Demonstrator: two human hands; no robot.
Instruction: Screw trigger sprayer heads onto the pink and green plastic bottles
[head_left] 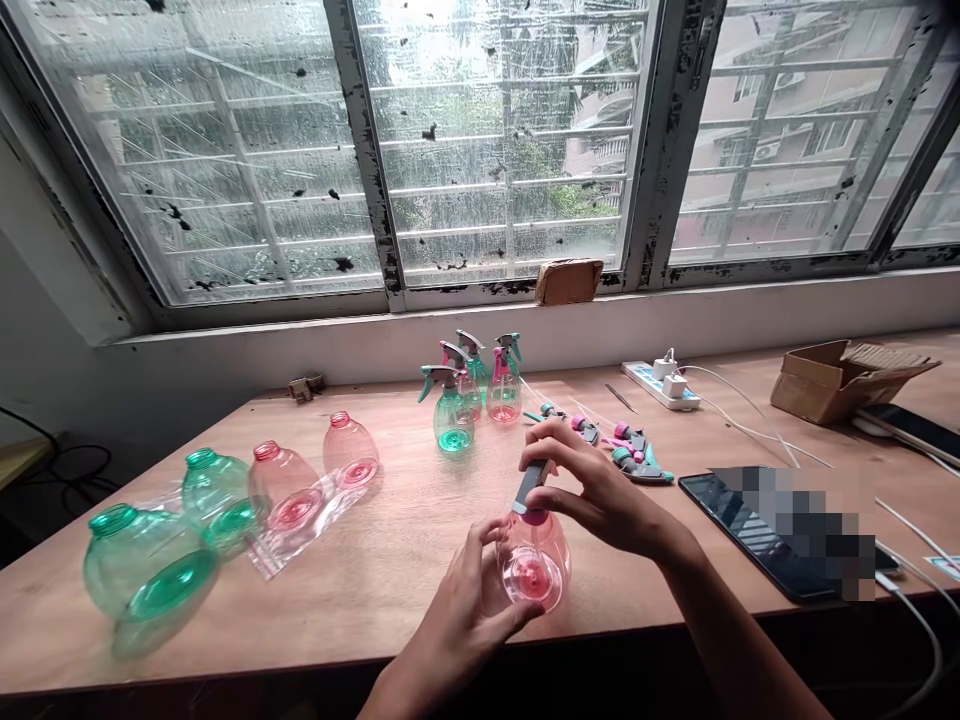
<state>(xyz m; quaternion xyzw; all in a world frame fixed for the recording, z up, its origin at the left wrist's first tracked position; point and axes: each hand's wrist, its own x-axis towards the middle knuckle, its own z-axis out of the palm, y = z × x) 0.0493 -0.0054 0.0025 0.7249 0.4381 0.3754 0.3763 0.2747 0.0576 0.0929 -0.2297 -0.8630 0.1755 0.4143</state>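
Observation:
Near the table's front edge stands a clear pink spray bottle (551, 560). My left hand (469, 600) is wrapped round its lower left side, thumb across the front. A grey trigger spray head (531, 485) with a pink collar sits at the bottle's neck, and my right hand (592, 490) grips it from above and the right. Whether the collar is threaded on, I cannot tell. Just beyond my right hand lie several loose spray heads (637, 455), grey with pink or green parts, partly hidden by my fingers.
Open bottles stand at left: a large green one (150, 565), a smaller green one (217, 495) and pink ones (349, 450), with a plastic bag (270, 550). Several bottles with spray heads (454, 415) stand behind. Right are a tablet (742, 530), power strip (660, 385) and cardboard box (821, 380).

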